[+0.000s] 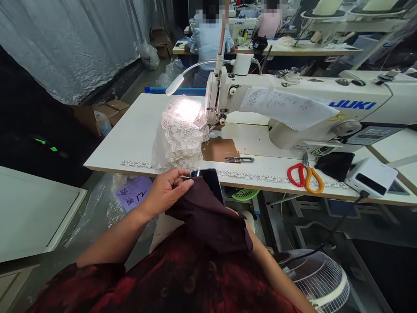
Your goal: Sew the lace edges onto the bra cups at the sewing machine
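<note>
My left hand [169, 189] is closed, thumb and fingers pinching the upper edge of a dark maroon cloth [211, 217]. Beside those fingertips, a black smartphone [213, 180] shows its upper part, while the cloth covers the rest. My right hand is hidden under the cloth; only its forearm [269, 256] comes out on the right, so its fingers cannot be seen. Just beyond the left hand, a pile of white lace fabric [182, 139] lies on the sewing table [130, 139], beside the needle end of a JUKI sewing machine [254, 98].
Thread snips [240, 160] lie near a brown patch [220, 150] on the table. Red-and-orange scissors [305, 176], a black cloth [335, 165] and a white device [371, 176] are further right. A fan [316, 278] stands low right. Two people sit at machines behind.
</note>
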Available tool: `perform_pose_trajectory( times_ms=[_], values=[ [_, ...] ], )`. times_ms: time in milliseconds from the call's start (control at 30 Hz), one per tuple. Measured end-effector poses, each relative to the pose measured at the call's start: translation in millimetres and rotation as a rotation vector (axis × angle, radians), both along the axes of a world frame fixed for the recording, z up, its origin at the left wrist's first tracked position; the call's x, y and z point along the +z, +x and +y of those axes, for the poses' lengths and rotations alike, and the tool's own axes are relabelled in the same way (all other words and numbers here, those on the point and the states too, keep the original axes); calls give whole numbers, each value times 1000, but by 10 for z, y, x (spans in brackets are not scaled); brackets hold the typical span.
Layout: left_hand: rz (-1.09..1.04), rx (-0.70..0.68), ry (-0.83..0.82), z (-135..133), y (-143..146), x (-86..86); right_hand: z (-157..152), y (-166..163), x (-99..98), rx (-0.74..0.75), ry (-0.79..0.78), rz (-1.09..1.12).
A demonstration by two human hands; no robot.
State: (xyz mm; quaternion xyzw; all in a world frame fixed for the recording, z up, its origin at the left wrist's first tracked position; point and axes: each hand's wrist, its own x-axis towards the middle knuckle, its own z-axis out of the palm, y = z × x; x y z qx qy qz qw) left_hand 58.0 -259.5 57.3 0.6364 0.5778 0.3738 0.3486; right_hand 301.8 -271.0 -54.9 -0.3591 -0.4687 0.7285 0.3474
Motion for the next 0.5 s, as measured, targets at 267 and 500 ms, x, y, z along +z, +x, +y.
perform_pose_trajectory(
  times_ms=[267,500],
  values=[
    [82,-261,282,179,100,609,99,-37,200,269,60,173],
    [291,-406,362,644,338,728,161,-70,291,239,285,71]
  ],
)
